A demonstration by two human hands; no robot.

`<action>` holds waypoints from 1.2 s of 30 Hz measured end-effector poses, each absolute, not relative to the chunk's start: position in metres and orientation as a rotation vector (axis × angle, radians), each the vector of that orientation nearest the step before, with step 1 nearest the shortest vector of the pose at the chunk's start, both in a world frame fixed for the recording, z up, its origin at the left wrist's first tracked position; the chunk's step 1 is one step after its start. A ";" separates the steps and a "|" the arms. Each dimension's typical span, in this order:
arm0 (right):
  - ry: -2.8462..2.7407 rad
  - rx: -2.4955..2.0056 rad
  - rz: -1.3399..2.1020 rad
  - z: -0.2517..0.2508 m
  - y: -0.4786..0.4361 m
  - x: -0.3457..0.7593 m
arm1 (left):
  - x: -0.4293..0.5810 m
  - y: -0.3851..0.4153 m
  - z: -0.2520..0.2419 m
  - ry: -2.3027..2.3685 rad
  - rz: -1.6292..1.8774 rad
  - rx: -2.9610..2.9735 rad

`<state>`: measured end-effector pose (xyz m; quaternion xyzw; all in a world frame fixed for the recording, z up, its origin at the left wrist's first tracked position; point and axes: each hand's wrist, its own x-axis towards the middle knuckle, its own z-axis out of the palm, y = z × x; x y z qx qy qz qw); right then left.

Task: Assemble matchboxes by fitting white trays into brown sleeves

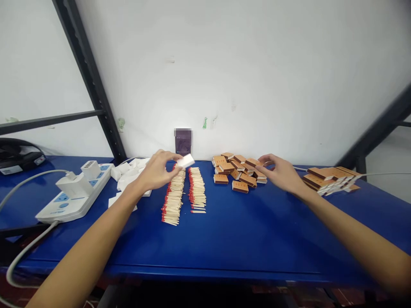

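My left hand [159, 169] is closed, pinching a small white matchbox tray [186, 161] between thumb and fingers above the far end of the matches. Below it lie two long rows of matches, a left row [174, 196] and a shorter right row [197, 188], their red heads pointing left. At the right edge of a loose heap of brown matchboxes [240, 186], my right hand [279, 171] has its thumb and fingertips closed around the end of one matchbox sleeve [253, 162]. The fingertips partly cover that sleeve.
White trays [130, 175] lie piled behind my left forearm. A white power strip [77, 201] with plugged-in chargers and cables is at the left. Stacked matchboxes [332, 179] stand at the right. A dark, phone-like object [183, 142] leans on the wall; black frame posts [93, 81] flank the blue table.
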<state>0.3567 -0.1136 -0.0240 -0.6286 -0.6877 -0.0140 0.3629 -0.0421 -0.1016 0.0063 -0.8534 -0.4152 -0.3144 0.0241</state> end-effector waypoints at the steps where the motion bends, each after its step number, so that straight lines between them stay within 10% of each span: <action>1: -1.805 -1.621 -0.058 -0.026 -0.110 0.353 | -0.048 -0.098 0.007 -1.325 -0.963 -2.560; 21: -2.233 -1.876 -0.502 -0.046 -0.178 0.424 | -0.109 -0.071 -0.005 -1.914 -0.165 -2.097; 36: -2.120 -1.817 -0.201 -0.076 -0.211 0.399 | -0.070 -0.092 -0.003 -1.082 -0.745 -2.461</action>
